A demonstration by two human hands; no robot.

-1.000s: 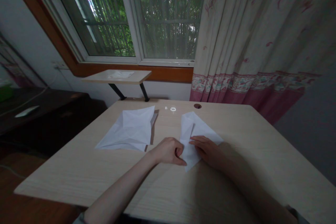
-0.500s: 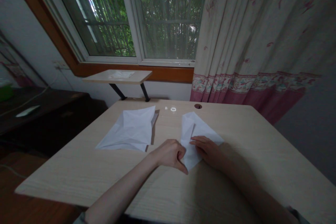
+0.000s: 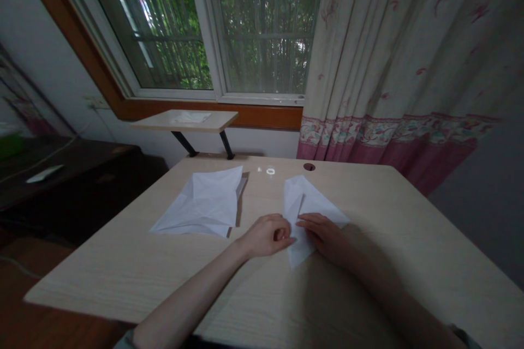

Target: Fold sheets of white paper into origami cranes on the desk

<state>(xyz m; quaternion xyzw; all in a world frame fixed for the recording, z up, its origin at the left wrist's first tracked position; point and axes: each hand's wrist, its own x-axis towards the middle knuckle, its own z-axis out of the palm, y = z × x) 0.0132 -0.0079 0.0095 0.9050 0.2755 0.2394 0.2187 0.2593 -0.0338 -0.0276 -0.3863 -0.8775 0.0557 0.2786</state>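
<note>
A folded sheet of white paper (image 3: pixel 315 200) lies on the pale wooden table, with a narrow folded flap on its left side. At the paper's left edge, my left hand (image 3: pixel 268 234) has its fingers curled and its thumb drawn in towards them, closed on that edge; the fingertips are partly hidden. My right hand (image 3: pixel 325 234) rests flat on the paper's lower right part, fingers stretched out and pointing left. Left of both hands sits a separate pile of creased white paper (image 3: pixel 208 199), which neither hand touches.
The table (image 3: pixel 229 289) stands beneath a window. A small raised shelf (image 3: pixel 151 121) on black legs at the back left carries more white paper (image 3: pixel 191 117). A round cable hole (image 3: pixel 309 167) lies near the back edge. A patterned curtain (image 3: pixel 380 92) hangs behind the right side.
My left thumb has swung up from the paper's bottom corner towards the curled fingers, uncovering that corner. My right hand and the pile on the left have stayed put.
</note>
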